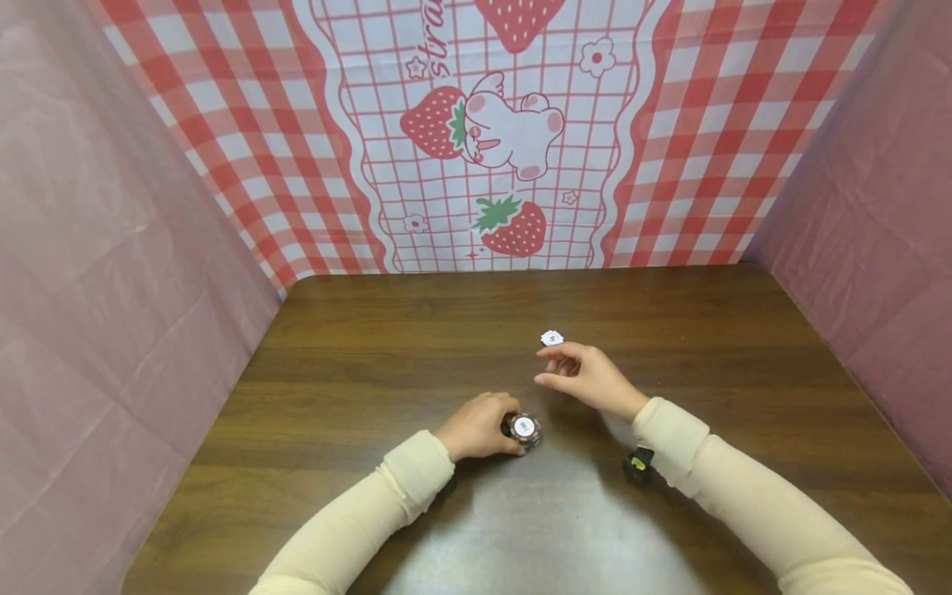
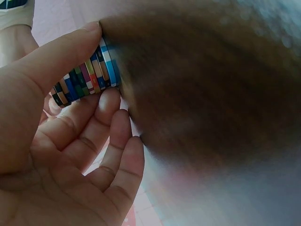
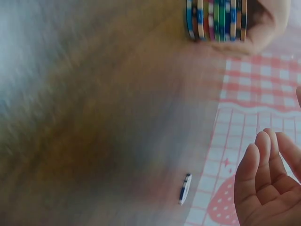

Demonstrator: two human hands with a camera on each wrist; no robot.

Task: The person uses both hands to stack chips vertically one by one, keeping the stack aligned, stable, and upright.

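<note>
My left hand (image 1: 480, 425) grips a stack of poker chips (image 1: 525, 426) standing on the table, thumb on the near side and fingers on the far side. The top chip has a white centre marked 100. Several colours of chip edges show on the stack (image 2: 86, 76) in the left wrist view, between thumb and fingertips. Farther back lies a single white poker chip (image 1: 552, 337) with dark edge marks and a 5 on it. Just in front of that chip hovers my right hand (image 1: 595, 383), fingers loosely bent, thumb apart, nothing between them.
The wooden table (image 1: 372, 347) has a pink cloth at the left (image 1: 111, 289) and another at the right (image 1: 855, 215). Behind it hangs a red-checked strawberry cloth (image 1: 513, 140). A black wrist camera (image 1: 638, 464) sits beneath my right cuff.
</note>
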